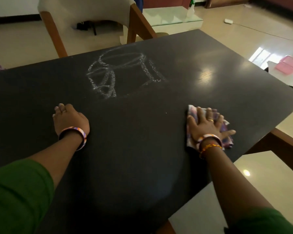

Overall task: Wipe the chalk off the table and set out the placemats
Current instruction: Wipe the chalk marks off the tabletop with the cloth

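Pressing down with spread, straight fingers (199,114), the right hand (207,124) lies flat on a patterned cloth (192,109) in white, pink and purple. That cloth sits bunched on the dark surface (134,149) close to its right edge, with folds showing past the fingertips and beside the thumb. A ring is on one finger, and a patterned bangle (208,138) plus a yellow and red thread circle the wrist.

On the other side, the left hand (69,119) rests on the surface with its fingers curled loosely inward and nothing in them. It is well apart from the cloth. A matching bangle (74,135) sits at that wrist. Both arms come in from the bottom of the view, each with a green sleeve (19,191) near the elbow.

Farther out, beyond both hands, white chalk marks (118,71) cover the middle of the surface: an oval, a rough box shape and scribbled loops, partly smeared. The cloth is not touching them.

Behind the far edge stands a chair (91,16) with a pale seat shell and wooden legs. A low glass table (169,16) stands on the shiny tiled floor beyond it. At the far right, a pink flat item (289,65) lies on a white piece; what it is cannot be told.
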